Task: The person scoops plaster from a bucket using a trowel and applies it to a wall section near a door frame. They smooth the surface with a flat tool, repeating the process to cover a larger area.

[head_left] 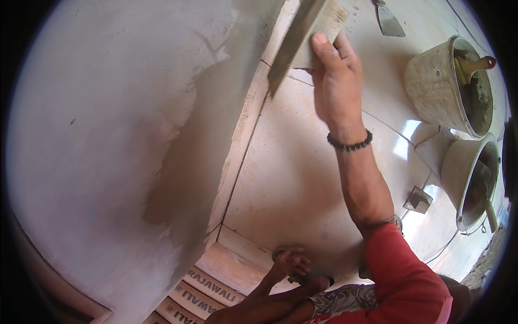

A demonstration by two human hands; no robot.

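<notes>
from where i stand, the right hand (337,81) is stretched out to the far side, gripping a board (295,46). the thumb lies flat on its pale face and the fingers wrap behind, so the grasp is firm. the board is at the far end of the scene, tilted, its dark long edge running beside the wall (108,108) and its lower tip near the skirting (237,148); i cannot tell whether it touches either one. a black bracelet (349,143) circles the right wrist, and a red sleeve (404,275) covers the upper arm.

the left hand (291,262) is low at the near side, close to the person's feet, fingers loosely bent. whether it holds anything, i cannot tell.

on the left, the wall is pale, with a darker grey patch (186,156) reaching down toward the skirting. at its near end is a stack of boxes (208,294) with printed sides. to the right is a shiny tiled floor (286,178). a scraper (389,21) lies on it at the far side. at the far right, a brush (475,66) leans in the far bucket (434,89); just nearer is the near bucket (456,164), with a tool handle (491,216) over its rim. a small square block (418,200) sits left of that bucket.
</notes>
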